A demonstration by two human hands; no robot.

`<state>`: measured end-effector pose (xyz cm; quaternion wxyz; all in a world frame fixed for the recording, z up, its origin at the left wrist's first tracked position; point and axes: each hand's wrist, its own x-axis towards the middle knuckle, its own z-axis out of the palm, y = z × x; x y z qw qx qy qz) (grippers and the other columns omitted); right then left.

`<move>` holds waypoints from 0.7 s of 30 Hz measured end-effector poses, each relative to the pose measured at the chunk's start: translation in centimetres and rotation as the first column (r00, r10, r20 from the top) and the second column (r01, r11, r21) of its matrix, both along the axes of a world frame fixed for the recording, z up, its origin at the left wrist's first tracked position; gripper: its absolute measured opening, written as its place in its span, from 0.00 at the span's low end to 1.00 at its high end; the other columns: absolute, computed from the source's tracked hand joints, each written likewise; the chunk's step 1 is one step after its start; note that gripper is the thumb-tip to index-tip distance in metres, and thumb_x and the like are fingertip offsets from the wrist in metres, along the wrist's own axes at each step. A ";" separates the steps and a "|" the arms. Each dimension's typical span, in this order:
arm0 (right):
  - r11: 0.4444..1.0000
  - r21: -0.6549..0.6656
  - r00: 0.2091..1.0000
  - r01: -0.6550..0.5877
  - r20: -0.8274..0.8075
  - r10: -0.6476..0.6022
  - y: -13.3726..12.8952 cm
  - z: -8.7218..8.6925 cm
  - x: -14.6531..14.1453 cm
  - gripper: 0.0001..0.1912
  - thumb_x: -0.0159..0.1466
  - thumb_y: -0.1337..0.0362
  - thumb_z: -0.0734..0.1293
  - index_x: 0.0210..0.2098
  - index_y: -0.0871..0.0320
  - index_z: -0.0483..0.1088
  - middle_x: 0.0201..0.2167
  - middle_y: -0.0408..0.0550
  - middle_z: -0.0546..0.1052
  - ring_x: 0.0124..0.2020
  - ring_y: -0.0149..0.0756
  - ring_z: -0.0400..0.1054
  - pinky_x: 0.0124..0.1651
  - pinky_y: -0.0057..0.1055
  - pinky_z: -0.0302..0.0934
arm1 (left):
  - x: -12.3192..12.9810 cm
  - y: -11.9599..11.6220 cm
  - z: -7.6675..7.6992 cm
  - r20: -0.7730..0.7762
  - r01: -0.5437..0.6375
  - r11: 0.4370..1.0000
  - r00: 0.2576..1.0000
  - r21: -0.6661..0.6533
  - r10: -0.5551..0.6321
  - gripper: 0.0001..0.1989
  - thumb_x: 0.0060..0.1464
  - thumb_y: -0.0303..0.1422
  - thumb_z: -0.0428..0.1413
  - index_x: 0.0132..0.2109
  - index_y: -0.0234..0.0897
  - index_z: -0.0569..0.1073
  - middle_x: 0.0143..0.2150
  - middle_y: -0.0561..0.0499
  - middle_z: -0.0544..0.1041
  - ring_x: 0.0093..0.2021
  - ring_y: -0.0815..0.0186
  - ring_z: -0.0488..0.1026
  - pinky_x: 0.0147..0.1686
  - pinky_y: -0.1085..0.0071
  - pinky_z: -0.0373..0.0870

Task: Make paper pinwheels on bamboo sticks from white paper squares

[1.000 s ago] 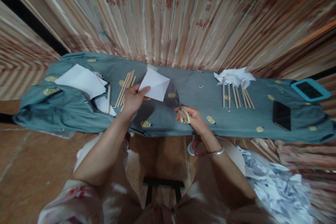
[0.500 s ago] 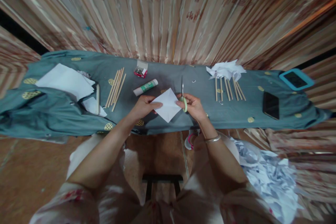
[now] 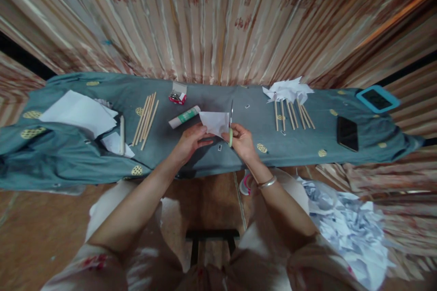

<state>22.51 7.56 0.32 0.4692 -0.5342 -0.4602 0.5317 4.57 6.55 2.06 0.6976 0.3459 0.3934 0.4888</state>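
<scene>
Between my two hands is a small square sheet of white paper (image 3: 216,121), turned so that one side faces the far edge of the table. My left hand (image 3: 191,142) grips its lower left corner, thumb on top. At the lower right, the thumb of my right hand (image 3: 241,142) touches the paper. Green-handled scissors (image 3: 230,137) hang in that same right hand, with the blades pointing away from me beside the paper's right edge. A glue stick (image 3: 185,117) with a green label lies just beyond my left hand.
Thin wooden sticks (image 3: 145,120) and white sheets (image 3: 78,113) lie left. A small red box (image 3: 178,94) holds metal pieces. Paper pinwheels (image 3: 288,90) on sticks, a black phone (image 3: 347,133) and a blue-framed device (image 3: 378,98) are right. A bag of paper scraps (image 3: 351,232) stands below.
The paper has turned from a diamond position to a straight one and moved slightly away from me. My left fingers have shifted to its lower corner. The scissors stay in my right hand.
</scene>
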 end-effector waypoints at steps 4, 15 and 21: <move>0.997 0.073 0.991 0.022 0.128 -0.032 -0.3 -0.7 -0.9 0.24 0.45 0.53 0.73 0.39 0.58 0.70 0.17 0.32 0.66 0.21 0.26 0.59 0.26 0.25 0.54 | 1.0 -0.5 -0.5 -0.115 -0.060 0.997 0.991 0.056 0.066 0.29 0.30 0.41 0.72 0.41 0.33 0.77 0.40 0.44 0.82 0.44 0.53 0.78 0.47 0.61 0.73; 0.999 0.031 0.998 -0.011 0.054 0.009 -0.3 -1.4 -1.6 0.26 0.45 0.53 0.75 0.41 0.57 0.70 0.20 0.35 0.71 0.22 0.29 0.64 0.28 0.26 0.60 | 1.3 -0.4 -1.8 -0.326 -0.278 0.960 0.905 0.038 0.275 0.17 0.31 0.40 0.67 0.27 0.31 0.76 0.25 0.49 0.77 0.27 0.64 0.72 0.29 0.69 0.71; 0.998 0.041 0.999 -0.049 -0.016 0.050 -0.7 -1.5 -1.9 0.26 0.46 0.49 0.76 0.38 0.57 0.70 0.19 0.36 0.71 0.21 0.28 0.63 0.25 0.24 0.58 | 1.1 -0.1 -1.2 -0.309 -0.320 0.946 0.895 0.057 0.321 0.15 0.34 0.40 0.66 0.24 0.32 0.75 0.21 0.52 0.73 0.23 0.69 0.67 0.23 0.73 0.63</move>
